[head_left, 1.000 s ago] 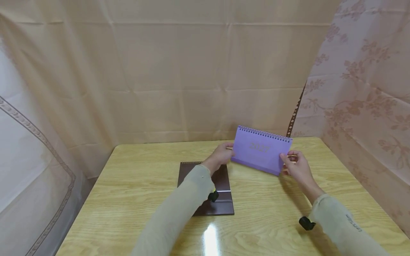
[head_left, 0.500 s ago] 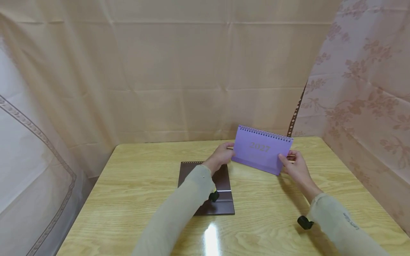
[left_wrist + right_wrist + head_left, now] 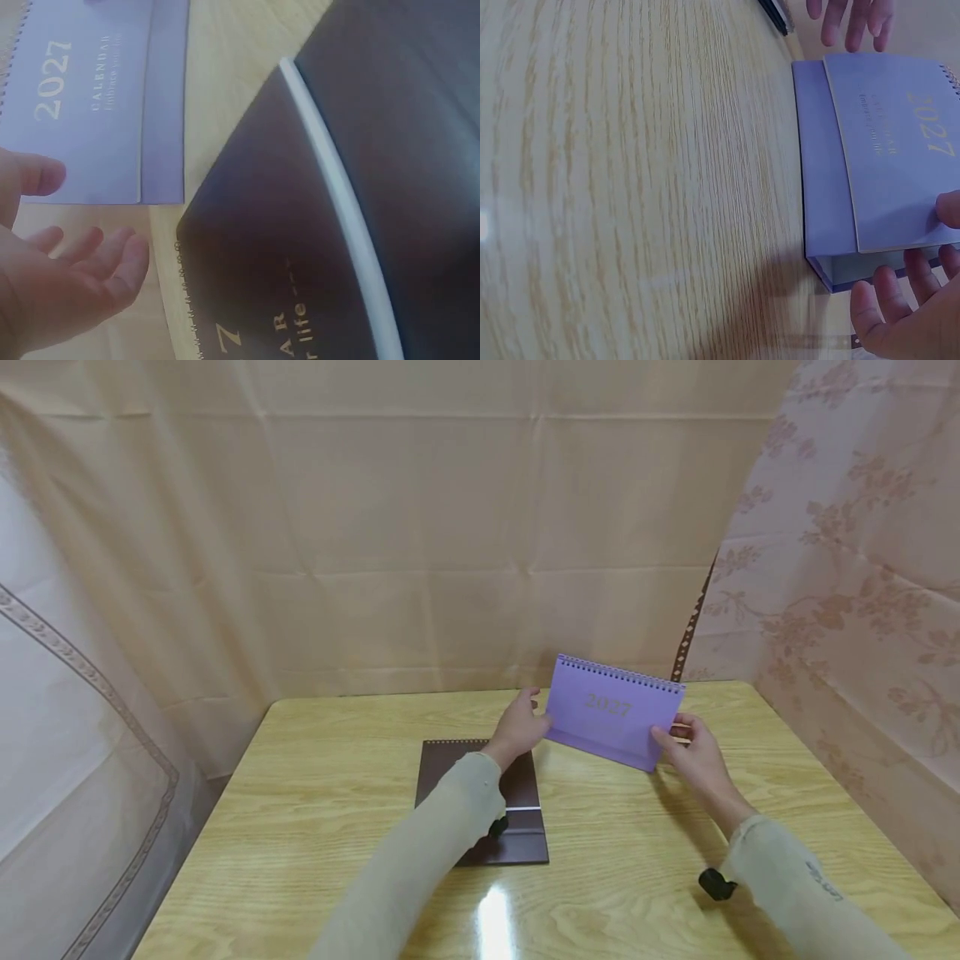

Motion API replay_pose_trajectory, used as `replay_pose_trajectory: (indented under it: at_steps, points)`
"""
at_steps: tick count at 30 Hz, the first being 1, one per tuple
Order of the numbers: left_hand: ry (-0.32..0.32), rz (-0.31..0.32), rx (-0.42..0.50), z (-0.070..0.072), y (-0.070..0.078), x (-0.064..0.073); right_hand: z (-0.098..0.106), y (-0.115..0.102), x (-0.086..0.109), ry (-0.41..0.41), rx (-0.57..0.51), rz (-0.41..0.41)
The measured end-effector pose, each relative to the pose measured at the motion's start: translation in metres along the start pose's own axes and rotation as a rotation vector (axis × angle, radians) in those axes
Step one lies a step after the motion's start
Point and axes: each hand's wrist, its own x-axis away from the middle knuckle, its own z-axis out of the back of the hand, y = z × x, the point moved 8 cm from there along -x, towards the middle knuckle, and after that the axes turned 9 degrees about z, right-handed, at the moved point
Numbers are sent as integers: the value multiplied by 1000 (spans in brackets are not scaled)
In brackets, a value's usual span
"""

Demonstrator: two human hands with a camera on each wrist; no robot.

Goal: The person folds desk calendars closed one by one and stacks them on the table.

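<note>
A purple spiral-bound desk calendar [image 3: 611, 710] marked 2027 stands on the wooden table [image 3: 315, 777], right of centre. My right hand [image 3: 688, 745] pinches its right end, thumb on the front [image 3: 949, 210] and fingers [image 3: 885, 292] behind. My left hand [image 3: 525, 720] is at the calendar's left edge with its fingers spread and relaxed; in the left wrist view the left hand [image 3: 75, 270] is open, its thumb beside the purple calendar [image 3: 90, 127]. A dark brown spiral calendar [image 3: 517, 785] lies flat under my left forearm.
Beige curtain cloth hangs close behind the table, and a flowered curtain [image 3: 847, 568] along its right side. The table's left edge drops off near a pale curtain [image 3: 75, 735]. A white band [image 3: 337, 187] crosses the brown calendar.
My left hand has let go of the purple calendar's left edge and its fingers have spread. The calendar has settled slightly lower, and my right hand keeps its hold.
</note>
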Motion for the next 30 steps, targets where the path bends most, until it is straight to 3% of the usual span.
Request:
replay_pose_trajectory:
  at_steps: [4,7,10,13,24,30]
  points:
    - [21,-57,-88,-3,3,2,-1,0,0,-23,17,16]
    - [27,-104,-210,-5,6,5,-1,2,1,-34,40,14]
    - [21,-141,-332,-8,8,7,0,2,1,-54,73,2]
    - [8,-159,-390,-11,8,6,0,0,2,-80,98,-1]
    - [-74,-123,-285,-16,7,2,-7,5,1,-157,127,-15]
    - [-99,-88,-242,-17,4,3,-8,5,4,-183,85,-31]
